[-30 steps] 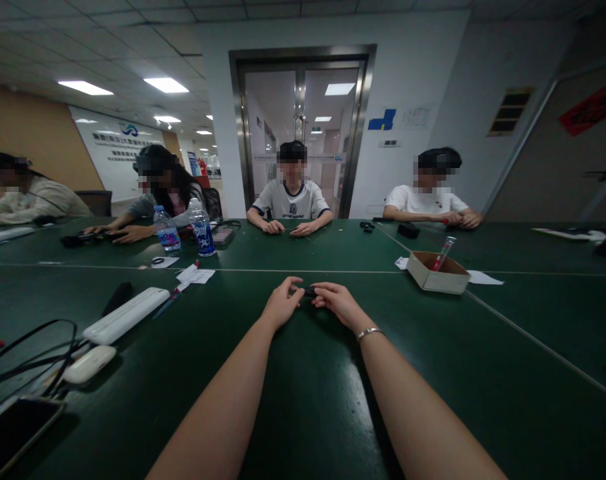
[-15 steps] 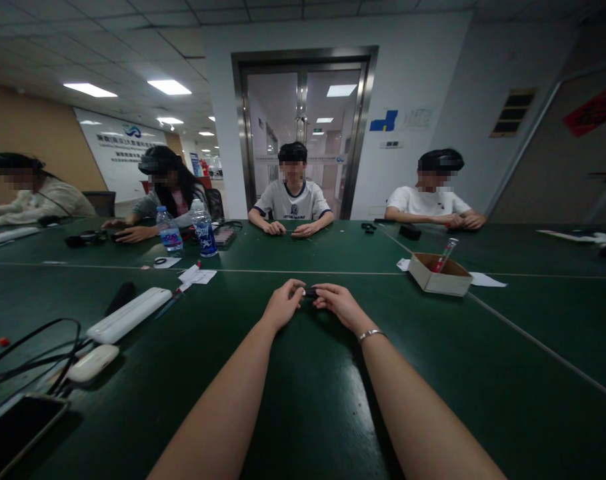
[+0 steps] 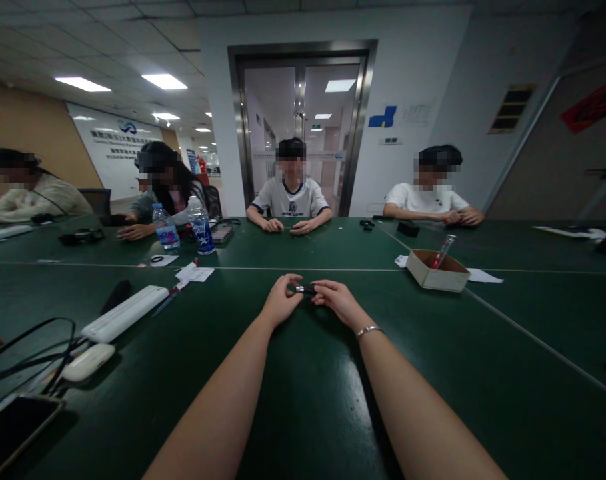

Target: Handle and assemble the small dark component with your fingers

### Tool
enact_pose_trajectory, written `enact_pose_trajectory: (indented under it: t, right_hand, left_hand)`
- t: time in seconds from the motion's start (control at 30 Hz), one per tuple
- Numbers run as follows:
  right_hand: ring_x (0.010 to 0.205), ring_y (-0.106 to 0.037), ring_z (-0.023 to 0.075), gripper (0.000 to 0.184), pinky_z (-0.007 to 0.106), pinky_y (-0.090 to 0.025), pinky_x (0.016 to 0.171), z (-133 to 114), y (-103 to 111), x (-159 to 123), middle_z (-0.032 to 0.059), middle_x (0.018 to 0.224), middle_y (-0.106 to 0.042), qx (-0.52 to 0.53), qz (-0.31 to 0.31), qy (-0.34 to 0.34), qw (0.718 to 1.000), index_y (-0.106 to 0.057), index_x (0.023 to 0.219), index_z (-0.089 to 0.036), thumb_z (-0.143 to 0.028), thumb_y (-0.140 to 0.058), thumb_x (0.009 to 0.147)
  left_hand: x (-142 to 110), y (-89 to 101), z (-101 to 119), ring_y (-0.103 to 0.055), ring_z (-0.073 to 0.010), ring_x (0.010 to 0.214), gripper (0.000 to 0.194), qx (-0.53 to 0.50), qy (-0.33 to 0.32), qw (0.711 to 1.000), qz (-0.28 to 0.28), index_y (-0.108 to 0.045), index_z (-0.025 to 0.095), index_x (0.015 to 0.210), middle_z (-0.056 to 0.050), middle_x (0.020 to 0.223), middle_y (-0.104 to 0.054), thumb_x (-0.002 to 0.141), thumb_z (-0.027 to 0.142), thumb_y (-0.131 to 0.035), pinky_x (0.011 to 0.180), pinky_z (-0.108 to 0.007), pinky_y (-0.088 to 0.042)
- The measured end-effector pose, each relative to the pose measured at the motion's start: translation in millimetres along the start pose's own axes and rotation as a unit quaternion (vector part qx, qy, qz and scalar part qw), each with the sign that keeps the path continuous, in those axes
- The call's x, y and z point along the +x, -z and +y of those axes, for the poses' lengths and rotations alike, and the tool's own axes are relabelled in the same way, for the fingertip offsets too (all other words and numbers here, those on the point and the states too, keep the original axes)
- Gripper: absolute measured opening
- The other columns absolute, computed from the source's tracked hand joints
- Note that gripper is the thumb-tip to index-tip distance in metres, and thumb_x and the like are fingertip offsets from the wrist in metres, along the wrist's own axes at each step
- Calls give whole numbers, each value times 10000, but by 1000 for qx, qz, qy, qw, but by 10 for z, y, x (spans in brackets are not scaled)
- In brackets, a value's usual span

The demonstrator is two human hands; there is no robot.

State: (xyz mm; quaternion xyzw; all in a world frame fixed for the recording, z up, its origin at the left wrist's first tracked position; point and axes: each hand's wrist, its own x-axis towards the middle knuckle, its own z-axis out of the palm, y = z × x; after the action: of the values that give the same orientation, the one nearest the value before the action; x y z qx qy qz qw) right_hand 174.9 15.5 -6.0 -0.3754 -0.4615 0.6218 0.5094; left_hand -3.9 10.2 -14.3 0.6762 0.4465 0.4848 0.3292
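A small black cylinder with a silver end (image 3: 307,289) is held level between my hands, just above the green tabletop. My right hand (image 3: 337,301), with a silver bracelet at the wrist, pinches the black part between thumb and fingers. Thumb and fingers of my left hand (image 3: 281,299) curve around the silver end. A gap shows between its index finger and thumb, and the contact is partly hidden. I cannot make out what kind of thing the cylinder is.
On my left lie a phone (image 3: 20,427), a white rounded case (image 3: 89,362), cables and a long white device (image 3: 125,312). Ahead stand two bottles (image 3: 201,227). An open box (image 3: 437,275) holding a red-and-clear tube is at right. Several people sit across the table.
My left fingers have spread slightly and shifted left, so more of the cylinder's silver end shows. My right hand keeps its pinch. The whole view has shifted slightly.
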Motion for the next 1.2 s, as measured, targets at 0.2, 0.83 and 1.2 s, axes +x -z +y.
enact_pose_trajectory:
  t: [0.2,0.83,1.2]
  right_hand:
    - [561,-642,115,119,165,-540,529,4,3,-2,75,670,-666,-4,1,0,1000,-675,914,-63,-48,-676,796]
    - [568,-651,111,168,168,-544,533,22,24,5,42,689,-663,-8,-16,18,1000,-668,939,-108,-71,-684,775]
    - [580,-654,114,149,165,-542,545,2,3,-13,54,701,-670,-21,-15,13,1000,-667,932,-104,-55,-652,792]
  left_hand:
    - [-4,-1,-5,-530,-78,606,388,5,-1,1000,-4,-572,205,1128,-33,985,-600,744,147,-589,611,-220,-449]
    - [13,-20,-73,-592,-130,708,217,-29,14,999,-15,-620,193,948,-25,852,-620,846,366,-537,624,-239,-486]
    - [25,-5,-73,-557,-122,596,304,-22,42,999,-10,-615,164,877,-10,679,-614,838,455,-534,568,-230,-422]
